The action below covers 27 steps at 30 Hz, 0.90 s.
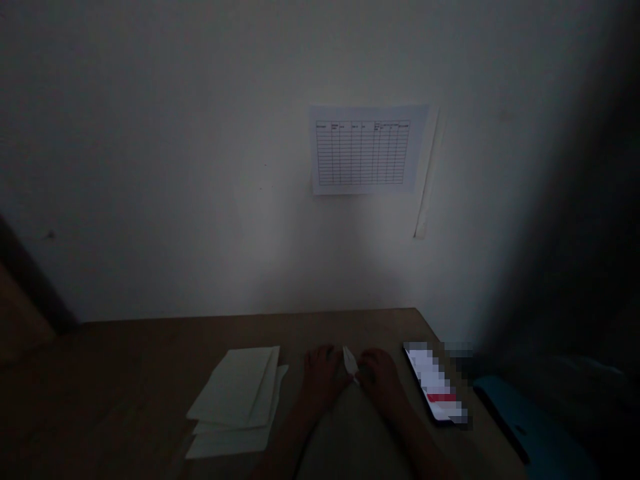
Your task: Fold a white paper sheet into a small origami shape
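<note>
Between my hands, on the wooden table, is a small, narrow piece of folded white paper (350, 362) with its pointed end toward the wall. From the left, my left hand (323, 372) grips its lower part, thumb against the paper and fingers curled. My right hand (383, 378) closes on the same piece from the right, fingers bent beside it. The dim light hides the exact fingertip contacts. Left of my left hand lies a loose stack of white paper sheets (240, 387), some askew.
A phone (433, 383) with a lit, blurred screen lies on the right of the table (165, 340). Beyond the right edge is a blue chair-like object (530, 427). A printed grid sheet (367, 150) hangs on the wall behind.
</note>
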Motion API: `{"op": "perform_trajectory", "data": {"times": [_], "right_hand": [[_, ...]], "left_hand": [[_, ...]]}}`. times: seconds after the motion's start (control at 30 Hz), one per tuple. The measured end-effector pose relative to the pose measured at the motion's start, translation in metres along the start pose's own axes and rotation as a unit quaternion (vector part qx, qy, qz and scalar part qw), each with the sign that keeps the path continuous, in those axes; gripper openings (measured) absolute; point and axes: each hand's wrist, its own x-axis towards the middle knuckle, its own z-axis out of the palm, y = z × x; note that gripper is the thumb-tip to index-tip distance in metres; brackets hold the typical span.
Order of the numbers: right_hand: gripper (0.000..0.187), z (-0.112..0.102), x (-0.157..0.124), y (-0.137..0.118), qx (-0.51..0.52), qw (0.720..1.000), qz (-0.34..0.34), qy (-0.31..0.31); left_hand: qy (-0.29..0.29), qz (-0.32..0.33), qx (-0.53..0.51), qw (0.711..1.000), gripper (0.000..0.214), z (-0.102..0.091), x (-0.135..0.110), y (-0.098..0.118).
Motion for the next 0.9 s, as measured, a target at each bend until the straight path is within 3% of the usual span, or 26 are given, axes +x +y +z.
{"op": "perform_trajectory", "data": {"times": [0.2,0.33,0.5,0.6,0.73,0.9], "right_hand": [[0.019,-0.003,0.002,-0.002,0.063,0.997,-0.011,0.031],[0.015,-0.001,0.001,0.005,0.078,0.994,0.021,0.069],[0.029,0.003,-0.001,0.013,0.041,0.991,0.054,0.115],[0.030,0.002,-0.001,0.011,-0.014,0.993,0.041,0.108],[0.012,-0.002,0.002,0.004,-0.082,0.993,0.028,0.074],[0.011,-0.005,0.004,0.001,-0.104,0.994,0.024,0.037]], "left_hand": [[0.003,0.009,0.010,1.000,0.047,0.003,0.000,-0.001],[0.006,0.004,0.012,1.000,0.044,0.006,0.000,-0.003],[0.012,0.015,0.005,1.000,0.044,0.007,-0.001,-0.005],[0.005,0.011,0.005,1.000,0.044,0.004,-0.001,-0.004],[0.005,0.009,0.007,1.000,0.044,0.004,0.000,-0.003],[0.009,0.012,0.012,1.000,0.043,0.008,0.000,-0.006]]}}
